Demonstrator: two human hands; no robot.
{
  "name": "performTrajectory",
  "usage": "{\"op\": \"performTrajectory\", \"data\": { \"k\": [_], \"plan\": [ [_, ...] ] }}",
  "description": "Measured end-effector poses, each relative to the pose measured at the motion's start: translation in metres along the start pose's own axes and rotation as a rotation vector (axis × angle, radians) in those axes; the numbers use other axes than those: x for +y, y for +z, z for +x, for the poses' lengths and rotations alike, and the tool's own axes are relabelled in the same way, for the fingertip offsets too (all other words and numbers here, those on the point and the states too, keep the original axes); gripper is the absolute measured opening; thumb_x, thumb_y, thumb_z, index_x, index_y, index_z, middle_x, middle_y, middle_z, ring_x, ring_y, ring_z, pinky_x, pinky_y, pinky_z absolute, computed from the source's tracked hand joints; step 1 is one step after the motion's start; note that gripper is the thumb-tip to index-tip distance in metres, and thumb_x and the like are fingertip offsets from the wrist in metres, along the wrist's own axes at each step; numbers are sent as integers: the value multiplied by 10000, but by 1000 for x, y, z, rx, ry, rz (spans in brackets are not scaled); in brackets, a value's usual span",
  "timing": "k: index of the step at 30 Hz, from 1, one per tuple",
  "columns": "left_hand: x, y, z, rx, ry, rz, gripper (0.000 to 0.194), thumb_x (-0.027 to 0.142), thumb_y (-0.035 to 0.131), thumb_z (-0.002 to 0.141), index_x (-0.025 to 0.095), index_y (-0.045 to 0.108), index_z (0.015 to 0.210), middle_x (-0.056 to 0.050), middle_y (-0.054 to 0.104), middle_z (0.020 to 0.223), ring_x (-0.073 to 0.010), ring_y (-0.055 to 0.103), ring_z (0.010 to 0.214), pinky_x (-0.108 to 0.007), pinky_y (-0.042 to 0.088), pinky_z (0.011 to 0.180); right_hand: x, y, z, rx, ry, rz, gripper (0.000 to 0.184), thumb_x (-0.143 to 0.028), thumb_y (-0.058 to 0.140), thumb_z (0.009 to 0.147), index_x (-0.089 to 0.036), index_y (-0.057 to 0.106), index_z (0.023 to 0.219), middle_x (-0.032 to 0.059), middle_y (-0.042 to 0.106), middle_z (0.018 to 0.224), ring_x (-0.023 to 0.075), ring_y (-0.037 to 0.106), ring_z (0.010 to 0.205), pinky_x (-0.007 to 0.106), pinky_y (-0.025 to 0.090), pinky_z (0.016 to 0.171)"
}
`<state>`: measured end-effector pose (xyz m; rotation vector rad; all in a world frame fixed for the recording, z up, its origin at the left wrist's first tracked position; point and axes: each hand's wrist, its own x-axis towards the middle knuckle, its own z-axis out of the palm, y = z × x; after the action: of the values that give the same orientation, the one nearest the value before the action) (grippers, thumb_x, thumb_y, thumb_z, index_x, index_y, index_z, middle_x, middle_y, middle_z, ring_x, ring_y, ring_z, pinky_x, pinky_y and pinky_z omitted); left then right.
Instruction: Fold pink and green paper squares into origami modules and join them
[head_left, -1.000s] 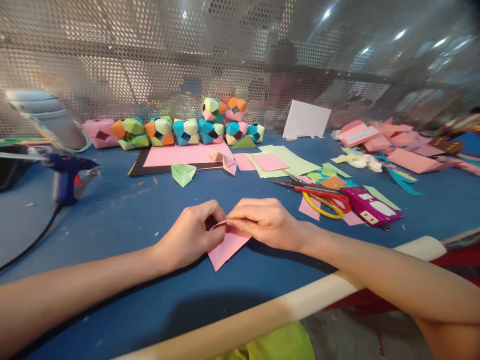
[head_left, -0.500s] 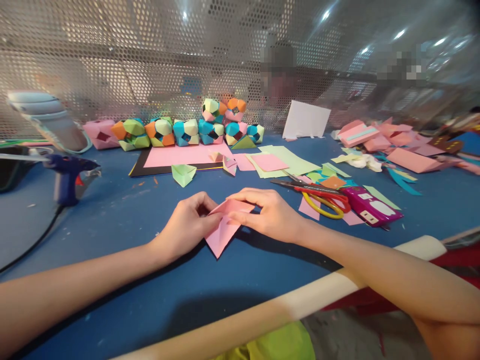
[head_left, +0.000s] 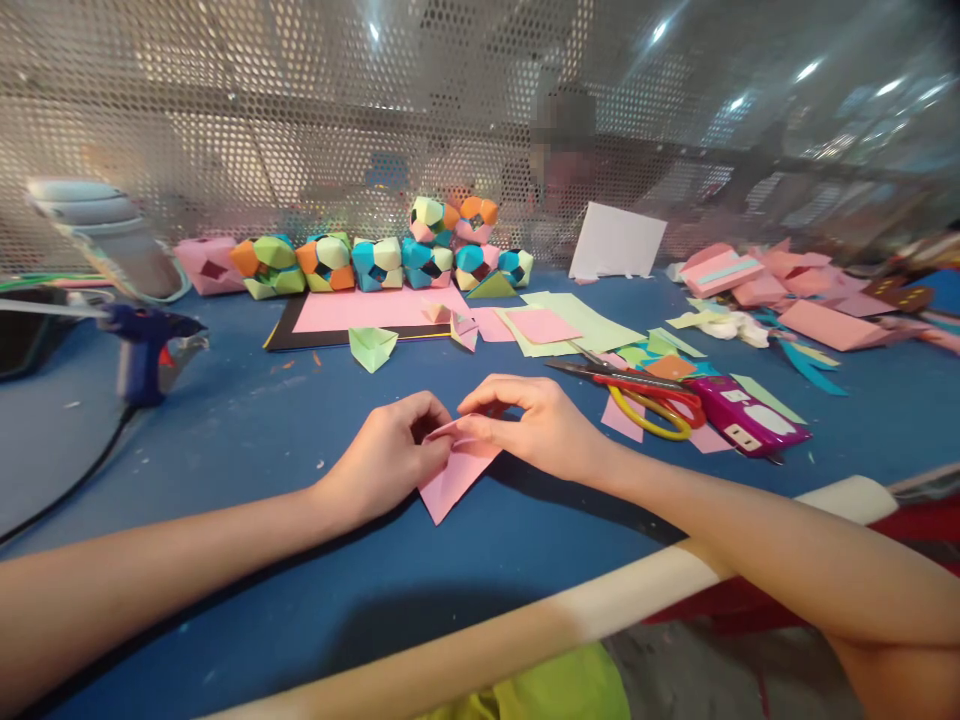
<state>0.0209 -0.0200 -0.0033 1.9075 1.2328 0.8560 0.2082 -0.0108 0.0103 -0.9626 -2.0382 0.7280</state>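
Observation:
A folded pink paper piece (head_left: pixel 454 477) lies on the blue table (head_left: pixel 300 420), its point aimed toward me. My left hand (head_left: pixel 390 455) pinches its left upper edge with curled fingers. My right hand (head_left: pixel 536 425) presses and pinches the top fold from the right. The fingertips of both hands meet over the paper's upper part, which they partly hide.
Red-and-yellow scissors (head_left: pixel 649 400) and a magenta box (head_left: pixel 746 417) lie right of my hands. A blue glue gun (head_left: pixel 142 345) stands at left. Coloured paper balls (head_left: pixel 375 262), pink and green sheets (head_left: pixel 540 325), a green folded piece (head_left: pixel 373 346) and scraps (head_left: pixel 787 290) lie behind. A person sits beyond the mesh wall.
The upper flap of the pink paper, raised half a second ago, is pressed down again under both hands. The hands have stayed in about the same place.

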Motion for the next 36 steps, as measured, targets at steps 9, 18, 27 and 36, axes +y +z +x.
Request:
{"op": "performTrajectory", "data": {
  "k": [9, 18, 27, 36],
  "plan": [
    [7, -4, 5, -116, -45, -92, 252, 372, 549, 805, 174, 687, 876, 0, 685, 800, -142, 571, 732, -231, 429, 661, 6, -4, -2, 0, -180, -103, 139, -142, 565, 863, -154, 676, 780, 22, 684, 785, 104, 607, 701, 222, 477, 660],
    [4, -5, 5, -113, -2, 2, 293, 375, 531, 814, 156, 721, 775, -4, 672, 719, -126, 528, 647, -221, 389, 577, 9, -3, 0, 2, -123, -57, 123, -132, 586, 832, -163, 674, 752, 2, 670, 755, 100, 603, 687, 218, 478, 650],
    [5, -5, 4, 103, -51, -126, 237, 366, 605, 775, 152, 703, 742, 4, 653, 649, -105, 524, 587, -213, 401, 547, 3, -4, 2, 6, 135, -107, 310, -410, 586, 827, -150, 606, 993, 53, 675, 858, 154, 616, 738, 290, 477, 659],
    [0, 0, 7, 66, -74, -177, 110, 188, 613, 678, 184, 505, 655, 36, 614, 586, -112, 549, 563, -227, 402, 541, 8, 7, -2, 93, 36, 52, 320, -183, 596, 781, -198, 476, 1077, -18, 634, 789, 111, 604, 694, 254, 494, 676]
  ]
}}
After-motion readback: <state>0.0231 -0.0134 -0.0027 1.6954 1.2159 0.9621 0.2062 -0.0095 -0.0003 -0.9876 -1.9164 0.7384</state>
